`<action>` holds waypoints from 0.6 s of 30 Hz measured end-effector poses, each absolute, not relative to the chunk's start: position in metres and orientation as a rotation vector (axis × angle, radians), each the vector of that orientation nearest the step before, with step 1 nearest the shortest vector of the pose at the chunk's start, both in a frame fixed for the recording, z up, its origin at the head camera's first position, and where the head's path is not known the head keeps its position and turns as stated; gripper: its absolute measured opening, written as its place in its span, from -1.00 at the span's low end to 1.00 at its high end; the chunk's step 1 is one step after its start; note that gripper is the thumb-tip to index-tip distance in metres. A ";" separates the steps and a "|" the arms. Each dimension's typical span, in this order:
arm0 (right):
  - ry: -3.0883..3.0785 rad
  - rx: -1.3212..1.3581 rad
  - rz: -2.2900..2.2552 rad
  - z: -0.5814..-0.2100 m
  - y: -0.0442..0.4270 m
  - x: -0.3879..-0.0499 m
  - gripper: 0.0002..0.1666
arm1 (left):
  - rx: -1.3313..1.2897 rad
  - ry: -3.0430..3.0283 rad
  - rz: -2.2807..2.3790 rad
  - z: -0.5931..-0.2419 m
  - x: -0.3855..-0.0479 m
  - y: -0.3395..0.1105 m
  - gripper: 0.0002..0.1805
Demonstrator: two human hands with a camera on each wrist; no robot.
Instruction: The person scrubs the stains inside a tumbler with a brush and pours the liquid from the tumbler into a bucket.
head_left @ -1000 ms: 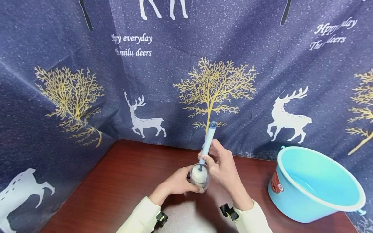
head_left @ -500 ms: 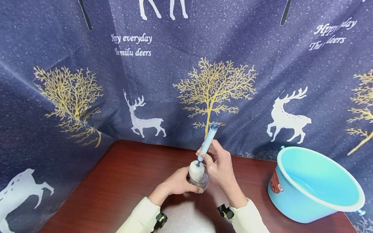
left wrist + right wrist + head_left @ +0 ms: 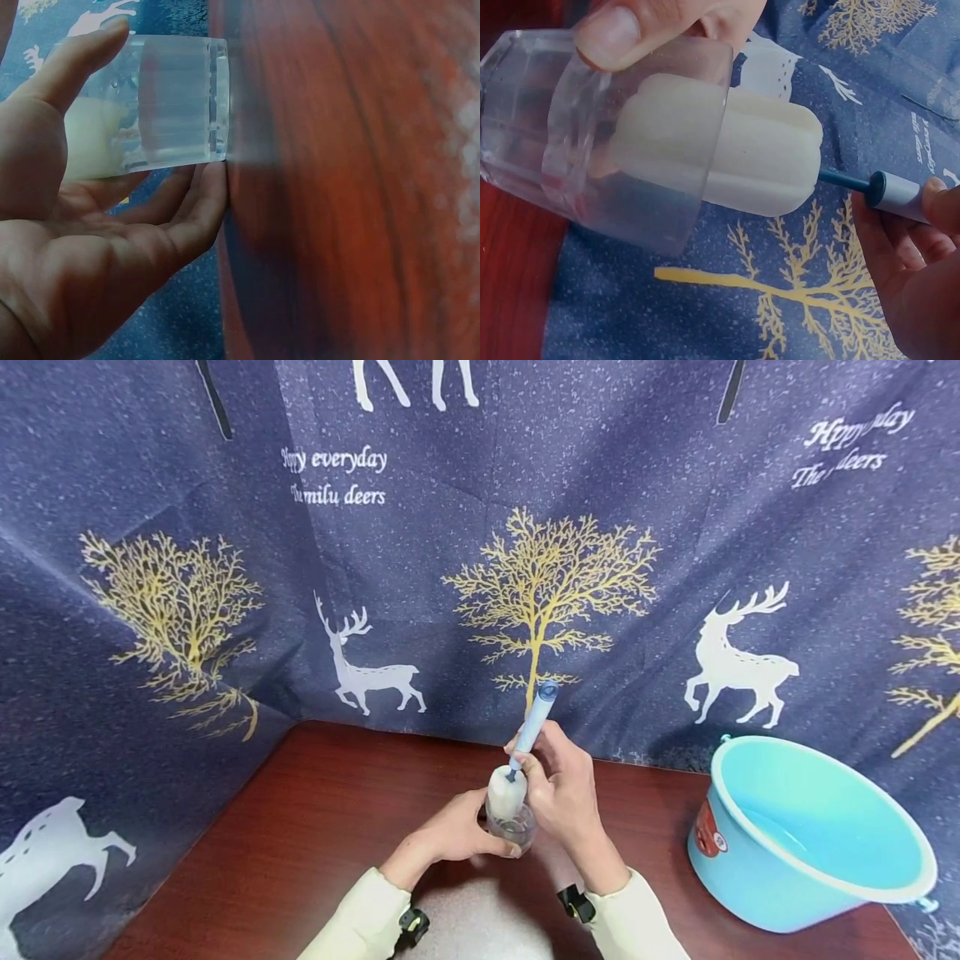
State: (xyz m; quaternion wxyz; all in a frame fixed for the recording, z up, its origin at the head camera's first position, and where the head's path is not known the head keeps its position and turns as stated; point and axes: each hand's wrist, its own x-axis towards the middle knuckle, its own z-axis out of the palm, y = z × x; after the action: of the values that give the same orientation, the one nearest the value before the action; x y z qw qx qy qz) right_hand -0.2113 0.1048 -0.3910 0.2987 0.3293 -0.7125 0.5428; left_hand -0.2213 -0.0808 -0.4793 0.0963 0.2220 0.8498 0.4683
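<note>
Fingers of the left hand (image 3: 450, 831) curve round the side of a clear cup (image 3: 514, 829), with the thumb on the near side; a pale sleeve (image 3: 358, 917) and a black mount (image 3: 414, 925) sit behind that wrist. Mouth up, the cup has its base right at the reddish-brown tabletop (image 3: 330, 827). A white sponge head (image 3: 769, 154) stands partly inside it, the upper part sticking out past the rim. From the sponge's top a short dark blue stem (image 3: 845, 178) runs into a light blue handle (image 3: 535, 723), which tilts up and to the right, ending in a darker blue cap (image 3: 548, 691). Thumb and fingers of the right hand (image 3: 567, 789) pinch the handle near its lower end, above the cup. Well apart at far right stands a light blue bucket (image 3: 765, 878) with a red label (image 3: 708, 832). Behind everything hangs a dark blue cloth (image 3: 450, 560) printed with white deer and yellow trees.
</note>
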 end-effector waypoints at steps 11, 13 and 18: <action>-1.936 0.847 1.380 -0.387 0.112 -0.212 -0.68 | 0.708 2.574 1.334 -0.482 -0.224 -0.081 -0.27; -1.951 0.834 1.386 -0.387 0.113 -0.212 -0.69 | 0.710 2.580 1.325 -0.481 -0.224 -0.081 -0.27; -1.948 0.838 1.371 -0.385 0.115 -0.212 -0.72 | 0.716 2.584 1.322 -0.479 -0.223 -0.080 -0.27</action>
State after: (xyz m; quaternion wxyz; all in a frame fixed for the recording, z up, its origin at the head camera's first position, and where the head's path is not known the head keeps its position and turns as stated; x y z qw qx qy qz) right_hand -0.2122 0.1147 -0.3845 0.3036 0.3161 -0.7351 0.5173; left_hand -0.2231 -0.0805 -0.4792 0.0760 0.2387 0.8618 0.4411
